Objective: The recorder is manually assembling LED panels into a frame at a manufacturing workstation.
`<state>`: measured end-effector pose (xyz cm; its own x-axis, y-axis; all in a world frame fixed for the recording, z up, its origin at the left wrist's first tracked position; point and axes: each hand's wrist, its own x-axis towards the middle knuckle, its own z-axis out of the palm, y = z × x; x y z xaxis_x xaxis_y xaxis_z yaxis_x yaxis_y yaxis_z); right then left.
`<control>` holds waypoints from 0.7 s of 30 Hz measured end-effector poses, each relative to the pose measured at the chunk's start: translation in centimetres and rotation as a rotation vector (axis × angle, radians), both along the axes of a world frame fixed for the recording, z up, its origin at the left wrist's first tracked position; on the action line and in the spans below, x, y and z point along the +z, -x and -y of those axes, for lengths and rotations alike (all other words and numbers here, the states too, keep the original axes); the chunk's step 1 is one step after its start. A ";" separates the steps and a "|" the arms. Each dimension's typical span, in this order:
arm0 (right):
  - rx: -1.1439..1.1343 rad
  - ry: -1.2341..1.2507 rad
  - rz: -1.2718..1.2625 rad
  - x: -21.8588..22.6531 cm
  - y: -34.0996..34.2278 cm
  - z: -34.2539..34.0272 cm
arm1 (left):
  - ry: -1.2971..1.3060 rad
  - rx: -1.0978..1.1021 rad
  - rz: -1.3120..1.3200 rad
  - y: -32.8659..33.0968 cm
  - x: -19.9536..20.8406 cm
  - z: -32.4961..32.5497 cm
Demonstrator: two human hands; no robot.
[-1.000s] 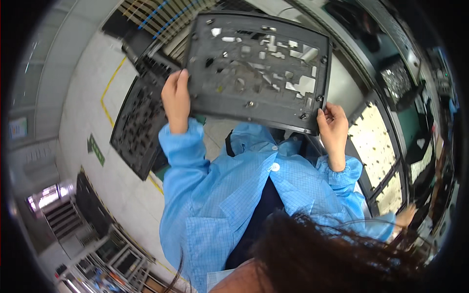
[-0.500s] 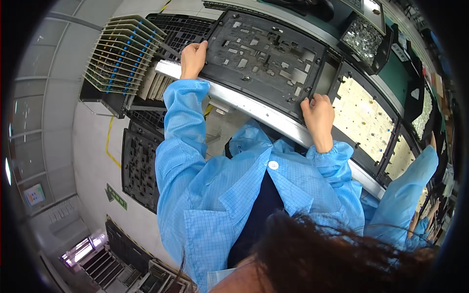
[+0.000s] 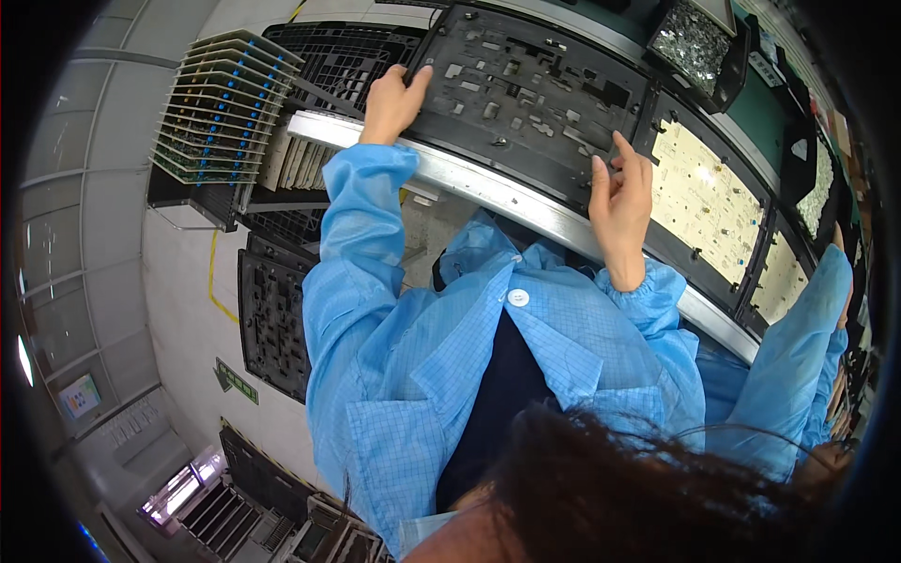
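Apparently seated, the black cutout tray (image 3: 521, 122) lies behind the metal rail (image 3: 469, 183), its openings (image 3: 616, 93) as yet uncovered, while the left hand (image 3: 391, 105) and right hand (image 3: 622, 194) stand unclenched at its ends, edge contact indeterminable.

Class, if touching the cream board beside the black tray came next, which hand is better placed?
Right, most likely. The right hand is at the right end of the black tray, close to the cream board. The left hand is at the tray's left edge, with the tray between it and the board.
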<state>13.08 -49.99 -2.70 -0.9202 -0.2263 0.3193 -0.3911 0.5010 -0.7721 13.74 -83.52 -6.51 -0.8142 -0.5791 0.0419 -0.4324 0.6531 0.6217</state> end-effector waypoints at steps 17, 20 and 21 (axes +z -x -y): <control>0.392 0.211 0.044 -2.2 0.7 -0.9 | 0.404 0.787 -0.512 -21.9 1.0 16.5; 0.433 0.215 0.104 -1.3 -0.3 -0.5 | 0.447 0.706 -0.455 -22.8 0.8 17.0; 0.453 0.188 0.143 -1.0 -0.5 -0.6 | 0.481 0.692 -0.445 -22.9 0.6 17.3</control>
